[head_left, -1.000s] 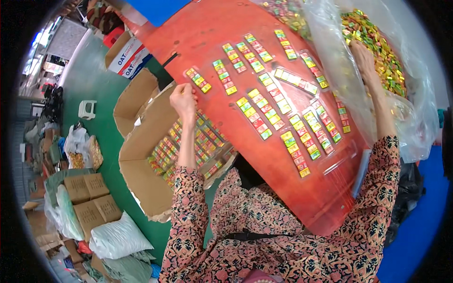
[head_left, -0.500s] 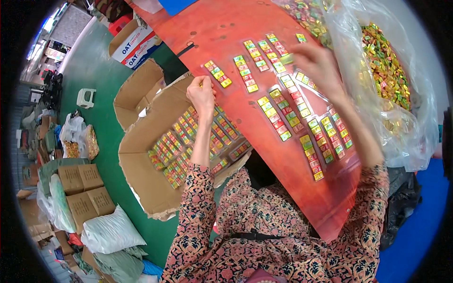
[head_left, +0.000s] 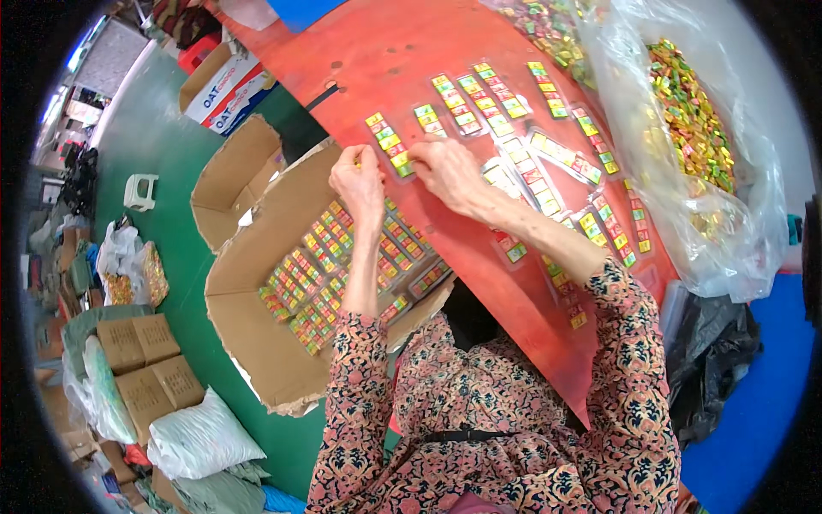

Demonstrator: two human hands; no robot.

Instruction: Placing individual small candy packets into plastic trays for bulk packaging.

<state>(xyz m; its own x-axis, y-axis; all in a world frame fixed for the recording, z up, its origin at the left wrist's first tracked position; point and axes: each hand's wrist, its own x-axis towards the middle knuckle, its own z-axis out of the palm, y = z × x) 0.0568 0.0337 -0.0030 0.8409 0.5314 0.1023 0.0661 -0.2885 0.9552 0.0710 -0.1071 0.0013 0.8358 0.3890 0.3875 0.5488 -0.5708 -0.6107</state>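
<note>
My left hand (head_left: 358, 182) is closed in a pinch at the red table's left edge, over the rim of a cardboard box (head_left: 244, 338). A speck of yellow shows at its fingertips, too small to name. Beside it on the table lies a clear tray strip (head_left: 389, 144) filled with small yellow, green and red foil-wrapped pieces. My right hand (head_left: 452, 173) reaches across, its curled fingertips at the near end of this strip; what they hold is hidden. Under and around my right forearm lie several more filled strips (head_left: 531, 176). Rows of similar strips (head_left: 330, 244) fill the box.
At the right of the red table (head_left: 377, 64), a big clear plastic bag (head_left: 753, 231) holds loose foil-wrapped pieces (head_left: 698, 120). A black bag (head_left: 715, 364) hangs below it. On the green floor are a white stool (head_left: 140, 192), brown cartons (head_left: 141, 385) and a white sack (head_left: 205, 437).
My right hand has swept left from the far right strips to the leftmost strip. The strips it covered now show. My left hand stays pinched in nearly the same place.
</note>
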